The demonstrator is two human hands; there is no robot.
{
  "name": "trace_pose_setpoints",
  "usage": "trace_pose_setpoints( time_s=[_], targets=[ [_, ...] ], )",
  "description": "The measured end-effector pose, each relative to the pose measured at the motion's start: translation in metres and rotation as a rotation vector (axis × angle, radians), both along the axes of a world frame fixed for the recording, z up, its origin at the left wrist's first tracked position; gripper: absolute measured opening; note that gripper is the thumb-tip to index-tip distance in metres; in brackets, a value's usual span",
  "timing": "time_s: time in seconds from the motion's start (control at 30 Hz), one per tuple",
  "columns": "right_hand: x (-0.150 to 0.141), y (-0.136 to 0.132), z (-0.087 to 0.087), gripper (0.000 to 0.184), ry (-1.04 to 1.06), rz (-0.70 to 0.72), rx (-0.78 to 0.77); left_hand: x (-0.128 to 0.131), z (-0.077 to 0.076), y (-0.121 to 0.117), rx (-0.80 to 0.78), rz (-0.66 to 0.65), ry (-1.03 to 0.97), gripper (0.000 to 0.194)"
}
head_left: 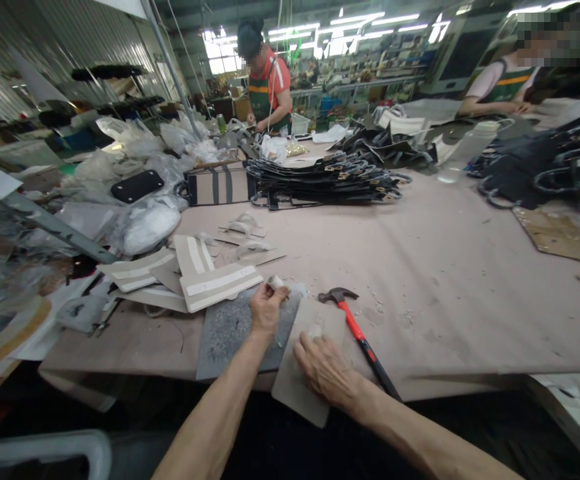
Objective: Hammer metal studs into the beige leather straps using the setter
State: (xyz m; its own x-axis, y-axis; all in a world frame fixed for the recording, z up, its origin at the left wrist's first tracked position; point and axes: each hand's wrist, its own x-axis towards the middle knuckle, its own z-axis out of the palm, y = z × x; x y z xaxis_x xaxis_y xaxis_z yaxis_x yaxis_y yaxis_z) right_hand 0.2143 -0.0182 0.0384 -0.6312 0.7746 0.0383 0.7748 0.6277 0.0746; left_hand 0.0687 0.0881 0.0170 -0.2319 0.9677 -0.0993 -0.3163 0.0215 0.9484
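Two bare forearms (213,417) lie closest to the camera, reaching over the edge of the cloth-covered table (450,300). The left hand (266,312) pinches a small white roll-like piece (275,283) between thumb and fingers, above a dark speckled slab (225,333). The right hand (327,370) rests with curled fingers on a beige panel (293,387), which overlaps the slab's right side and juts past the table's near edge; whether those fingers grip anything or only press, I cannot tell. The panel seems light, thin and fairly stiff, probably easy to slide and liable to crease at its corners, so its long edges look the best hold. The white piece appears light too, best taken by its sides. Just right of the panel lies a red-and-black claw hammer (354,323), the butt of its handle hard to see beside the right forearm. A pale, translucent patch (315,329) by the right fingertips is too blurred to identify, and the fingers hide much of the white piece.
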Motion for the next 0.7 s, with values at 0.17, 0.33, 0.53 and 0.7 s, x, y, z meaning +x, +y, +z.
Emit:
trace_pose_setpoints(
  time_s=[0.17,0.33,0.53,0.7],
  targets=[
    [-0.008,0.025,0.04,0.011,0.069,-0.406,-0.005,-0.038,0.061,0.004,0.274,0.173,0.063,0.036],
    [-0.022,0.032,0.026,0.033,0.272,-0.528,-0.17,-0.035,0.052,-0.012,0.261,-0.044,0.225,0.028],
    [-0.029,0.02,-0.004,0.04,0.422,-0.544,-0.315,-0.011,-0.014,-0.008,0.143,-0.238,0.265,0.029],
    [-0.013,0.018,-0.007,0.056,0.617,-0.572,-0.375,-0.01,-0.032,-0.004,0.12,-0.337,0.263,0.027]
  ],
)
